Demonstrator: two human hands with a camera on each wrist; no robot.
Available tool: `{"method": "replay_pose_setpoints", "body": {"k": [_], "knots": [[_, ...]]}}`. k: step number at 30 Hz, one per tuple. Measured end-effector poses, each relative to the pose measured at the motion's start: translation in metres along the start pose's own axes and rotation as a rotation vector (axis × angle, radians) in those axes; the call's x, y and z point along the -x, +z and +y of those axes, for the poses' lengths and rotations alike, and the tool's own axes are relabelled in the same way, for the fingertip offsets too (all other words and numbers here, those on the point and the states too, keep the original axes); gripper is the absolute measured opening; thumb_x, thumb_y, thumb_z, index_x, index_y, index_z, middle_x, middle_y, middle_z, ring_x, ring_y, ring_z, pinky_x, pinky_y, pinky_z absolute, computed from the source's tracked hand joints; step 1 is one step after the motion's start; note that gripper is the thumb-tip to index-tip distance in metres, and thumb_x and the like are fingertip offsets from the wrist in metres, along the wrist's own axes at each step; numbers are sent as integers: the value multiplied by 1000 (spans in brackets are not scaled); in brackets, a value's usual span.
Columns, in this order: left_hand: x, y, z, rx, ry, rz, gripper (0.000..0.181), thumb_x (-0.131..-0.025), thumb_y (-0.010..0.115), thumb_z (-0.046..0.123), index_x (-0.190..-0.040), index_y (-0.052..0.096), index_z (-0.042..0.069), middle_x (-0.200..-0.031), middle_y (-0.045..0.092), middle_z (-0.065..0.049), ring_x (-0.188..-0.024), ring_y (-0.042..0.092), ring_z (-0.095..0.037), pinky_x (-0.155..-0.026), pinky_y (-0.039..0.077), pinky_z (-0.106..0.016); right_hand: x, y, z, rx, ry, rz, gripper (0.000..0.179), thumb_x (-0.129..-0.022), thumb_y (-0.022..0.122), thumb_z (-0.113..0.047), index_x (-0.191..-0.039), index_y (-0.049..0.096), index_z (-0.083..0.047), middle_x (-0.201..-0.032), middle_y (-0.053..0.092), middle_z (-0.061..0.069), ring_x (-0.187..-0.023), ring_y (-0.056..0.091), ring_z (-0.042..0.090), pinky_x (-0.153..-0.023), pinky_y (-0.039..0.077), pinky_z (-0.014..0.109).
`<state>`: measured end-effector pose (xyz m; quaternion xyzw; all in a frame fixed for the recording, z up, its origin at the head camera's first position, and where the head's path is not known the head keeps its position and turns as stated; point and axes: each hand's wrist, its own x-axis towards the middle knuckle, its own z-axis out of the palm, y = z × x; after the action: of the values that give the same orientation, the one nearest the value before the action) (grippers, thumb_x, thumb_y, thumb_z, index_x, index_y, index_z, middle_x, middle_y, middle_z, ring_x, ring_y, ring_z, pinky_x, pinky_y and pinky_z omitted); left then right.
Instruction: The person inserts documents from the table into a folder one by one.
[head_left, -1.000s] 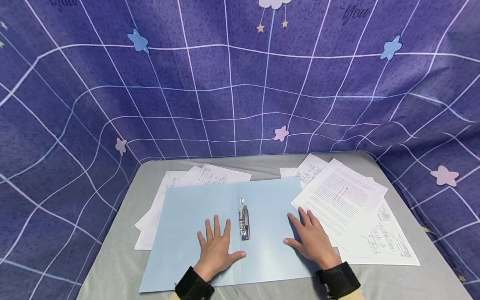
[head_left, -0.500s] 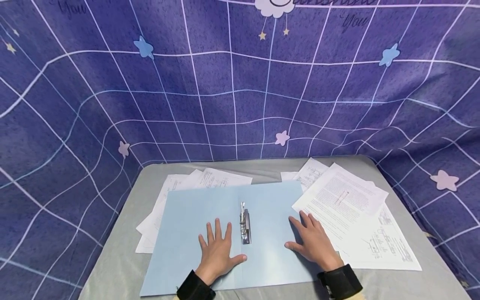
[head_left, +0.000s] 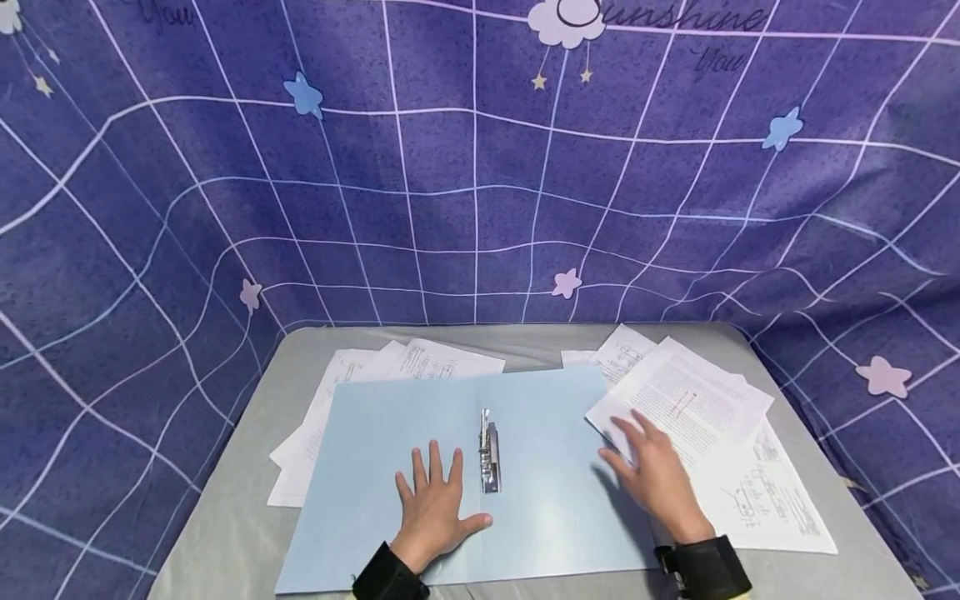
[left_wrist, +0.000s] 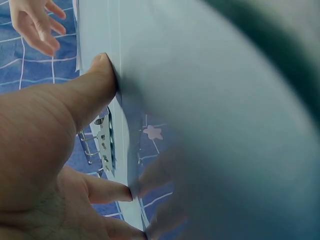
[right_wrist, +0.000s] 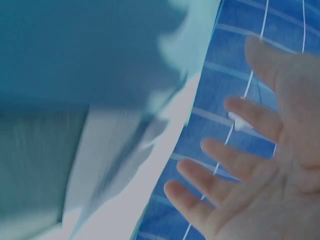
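A light blue folder (head_left: 547, 533) lies spread flat on the table, with a metal lever clip (head_left: 490, 457) near its middle fold. My left hand (head_left: 435, 518) rests on the folder's left half, fingers spread and fingertips touching the surface in the left wrist view. Over the folder's right edge, my right hand (head_left: 662, 482) hovers with relaxed fingers, overlapping the near corner of a printed sheet (head_left: 697, 396). In the right wrist view, a gap shows between the right fingers (right_wrist: 232, 157) and the papers below; nothing is in that hand.
More printed sheets (head_left: 776, 492) lie loosely stacked at the right. Another spread of papers (head_left: 442, 357) sticks out from beneath the folder's upper left side. Grey cloth (head_left: 217, 508) covers the table, and a purple gridded curtain (head_left: 420, 208) hangs behind and at the sides.
My right hand has lifted off the folder and moved right, to over the corner of the sheets. The left hand stays in place. The head view has tilted up slightly.
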<state>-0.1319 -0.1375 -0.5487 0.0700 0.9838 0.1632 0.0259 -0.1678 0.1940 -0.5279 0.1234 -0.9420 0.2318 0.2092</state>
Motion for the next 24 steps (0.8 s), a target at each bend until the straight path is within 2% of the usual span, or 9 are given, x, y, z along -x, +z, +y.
{"method": "replay_pose_setpoints", "body": {"k": [3,5,9,12,18,24], "knots": [[0,0,-1,-5,-1,-9,106,-70,75,66,-149,39,5,-154,18,-34,-140,10,-58,-99,9,-80,-4,-13,15,51,132,51,55,-83,78,-26,-130,60,-3,-133,48,36,-103,51,61,-79,42,68],[0,0,-2,-10,-2,-11,106,-71,74,67,-150,38,6,-155,18,-33,-140,10,-58,-99,9,-80,-6,-22,26,97,236,44,59,-85,76,-28,-134,55,-4,-132,45,40,-101,48,64,-74,42,70],[1,1,-4,-6,-2,-14,106,-71,73,67,-150,38,7,-155,17,-33,-140,9,-57,-99,9,-80,-7,-36,44,147,474,-60,69,-88,70,-34,-142,42,-2,-130,36,47,-104,40,67,-72,40,70],[2,1,-5,-4,-2,-20,106,-71,73,67,-151,37,7,-155,17,-33,-140,9,-58,-99,9,-80,-7,-41,54,153,608,-129,74,-89,67,-37,-144,35,0,-127,33,50,-107,35,68,-74,38,70],[3,1,-5,-5,-4,-26,106,-71,72,68,-151,36,9,-156,16,-32,-141,7,-57,-100,7,-80,-5,-41,67,141,743,-208,80,-89,64,-42,-146,27,0,-121,31,55,-111,31,69,-78,37,70],[3,2,-6,10,0,-23,104,-73,71,67,-152,35,10,-156,16,-31,-142,5,-56,-102,5,-77,-3,-39,74,142,776,-275,86,-88,65,-45,-146,21,1,-119,30,59,-110,30,71,-80,36,70]]}}
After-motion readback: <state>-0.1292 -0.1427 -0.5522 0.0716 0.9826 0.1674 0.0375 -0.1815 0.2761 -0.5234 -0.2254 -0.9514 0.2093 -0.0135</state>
